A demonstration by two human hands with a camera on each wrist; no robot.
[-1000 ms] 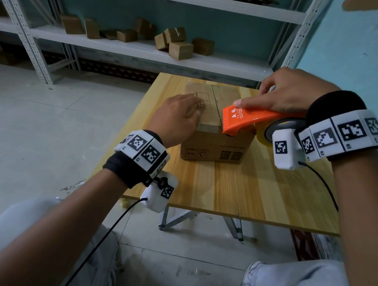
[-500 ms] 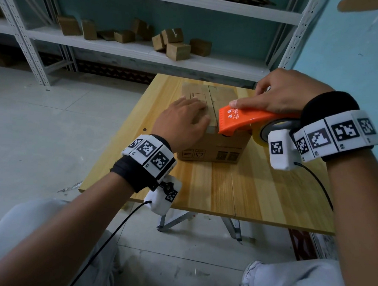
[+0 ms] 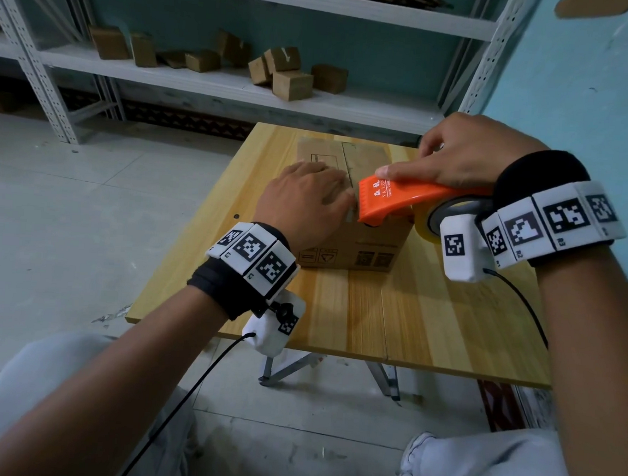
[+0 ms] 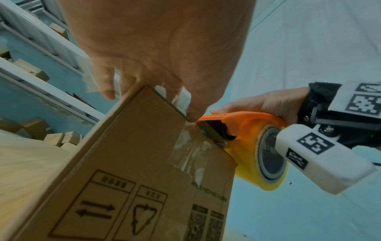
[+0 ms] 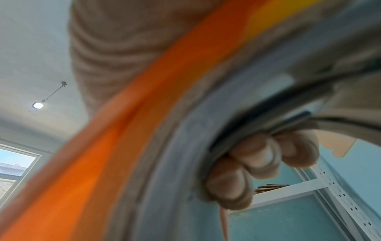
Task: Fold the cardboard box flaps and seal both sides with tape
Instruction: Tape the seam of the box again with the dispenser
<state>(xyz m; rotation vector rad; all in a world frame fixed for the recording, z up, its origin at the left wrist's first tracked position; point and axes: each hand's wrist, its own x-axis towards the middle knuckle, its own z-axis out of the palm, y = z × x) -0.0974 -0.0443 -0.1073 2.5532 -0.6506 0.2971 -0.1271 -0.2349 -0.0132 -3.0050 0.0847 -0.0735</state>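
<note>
A brown cardboard box [image 3: 355, 253] [image 4: 128, 171] stands on the wooden table [image 3: 429, 318] with its top flaps folded down. My left hand [image 3: 307, 197] [image 4: 156, 53] lies flat on the box top, fingers pressing near the centre seam at the front edge. My right hand [image 3: 468, 155] grips an orange tape dispenser [image 3: 399, 199] [image 4: 237, 124] [image 5: 103, 154] with a yellow tape roll [image 4: 253, 156]. Its toothed blade sits at the box's front top edge. A strip of clear tape [image 4: 189, 151] runs down the front face.
Behind the table stands a white metal shelf [image 3: 241, 86] with several small cardboard boxes [image 3: 289, 81]. A blue wall [image 3: 590, 89] is close on the right. The grey floor [image 3: 67, 222] lies to the left. My knees are below the table's near edge.
My left hand has slid right and nearer, along the box top to the seam. The dispenser has been drawn back toward the box's front edge.
</note>
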